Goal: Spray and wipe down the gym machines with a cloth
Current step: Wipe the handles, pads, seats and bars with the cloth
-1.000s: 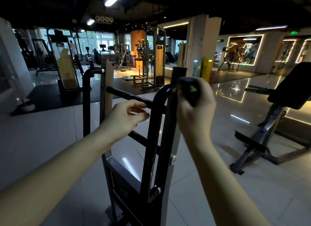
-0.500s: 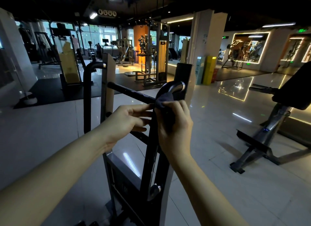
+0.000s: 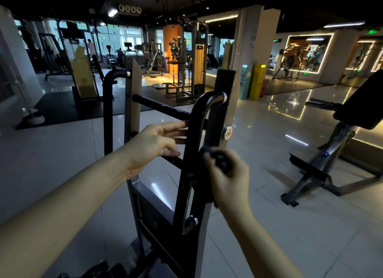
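Wiping hand: the right hand, low and just right of the middle of the frame, has its fingers curled round a dark cloth; the hand is blurred.
Cloth: bunched at the top of the right hand, a small green spot showing on it. It sits against the right side of the curved handle, below the round bolt. Whether it touches the post behind cannot be told.
Other hand: the left hand reaches in from the lower left, palm turned to the right, fingers straight and a little spread. It holds nothing.
Left fingertips: at the left edge of the curved handle; whether they press on it cannot be told.
Machine: the machine stands in the middle of the frame, with two upright grey posts, a black handle curving off the top of each, and a grey base panel low down.
Crossbar: a black crossbar runs from the left post down towards the curved handle, above the left hand.
Second handle: the other handle drops down the left side of the machine, well apart from both hands.
Bench: a black padded bench on a slanted frame stands at the right edge.
Floor: pale glossy tiles reflecting strip lights.
Background: a white pillar with a yellow box at its foot, upper right of centre; more gym machines beyond, upper middle.
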A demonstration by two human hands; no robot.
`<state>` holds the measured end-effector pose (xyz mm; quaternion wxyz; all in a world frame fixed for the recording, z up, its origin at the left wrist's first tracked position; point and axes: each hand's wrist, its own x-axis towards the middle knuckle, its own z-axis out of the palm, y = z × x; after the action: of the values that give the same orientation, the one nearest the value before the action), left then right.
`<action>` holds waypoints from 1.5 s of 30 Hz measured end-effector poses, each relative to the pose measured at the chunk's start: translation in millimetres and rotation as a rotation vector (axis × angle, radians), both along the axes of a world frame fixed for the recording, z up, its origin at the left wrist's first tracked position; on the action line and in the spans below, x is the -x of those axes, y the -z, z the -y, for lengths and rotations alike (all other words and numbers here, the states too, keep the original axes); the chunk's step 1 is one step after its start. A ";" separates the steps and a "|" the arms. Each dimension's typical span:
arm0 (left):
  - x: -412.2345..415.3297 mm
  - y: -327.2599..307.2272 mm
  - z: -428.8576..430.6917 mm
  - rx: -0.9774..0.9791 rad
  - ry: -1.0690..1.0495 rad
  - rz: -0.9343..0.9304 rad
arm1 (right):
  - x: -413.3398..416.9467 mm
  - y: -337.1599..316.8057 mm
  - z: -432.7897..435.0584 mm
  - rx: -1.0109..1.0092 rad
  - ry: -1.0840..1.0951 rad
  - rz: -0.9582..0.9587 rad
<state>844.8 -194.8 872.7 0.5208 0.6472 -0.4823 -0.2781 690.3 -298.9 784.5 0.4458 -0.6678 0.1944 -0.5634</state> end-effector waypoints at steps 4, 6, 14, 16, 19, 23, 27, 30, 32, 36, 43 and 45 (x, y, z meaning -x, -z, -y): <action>5.3 3.3 0.0 0.019 -0.018 0.045 | -9.5 -54.2 24.0 0.013 0.105 0.114; 4.8 4.8 -0.3 0.020 -0.028 0.071 | -26.9 -55.3 19.9 0.071 0.091 -0.018; 11.3 12.6 2.6 0.039 -0.073 0.167 | -14.9 22.1 -8.5 0.150 0.021 -0.265; 10.8 14.9 3.4 0.048 -0.086 0.172 | -9.9 39.5 -14.0 0.172 -0.010 -0.341; 11.2 16.7 2.6 0.056 -0.088 0.180 | -4.9 58.3 -8.6 0.195 -0.020 -0.441; 10.2 16.7 2.4 0.060 -0.088 0.166 | 6.3 62.5 -1.3 0.151 -0.088 -0.569; 8.2 16.3 1.5 0.056 -0.062 0.118 | 14.3 6.2 1.1 -0.005 0.058 -0.193; 8.4 12.8 2.7 0.062 -0.044 0.070 | 2.5 -51.9 4.5 0.221 0.186 -0.066; 9.2 11.1 2.6 0.066 -0.053 0.033 | -15.9 -67.3 3.9 0.425 0.283 -0.161; 8.7 15.1 -2.1 0.099 -0.119 -0.067 | -35.1 -31.2 -5.4 0.707 0.370 -0.405; 2.8 19.9 -14.4 0.057 -0.149 -0.047 | -14.7 16.8 -26.5 0.704 0.198 -0.594; 2.3 17.5 -16.8 0.059 -0.149 -0.044 | -11.3 -9.0 -25.4 0.652 0.217 -0.496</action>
<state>842.5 -178.0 855.2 0.5694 0.6593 -0.4294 -0.2384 701.5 -273.6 793.5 0.0892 -0.8649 0.1764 -0.4613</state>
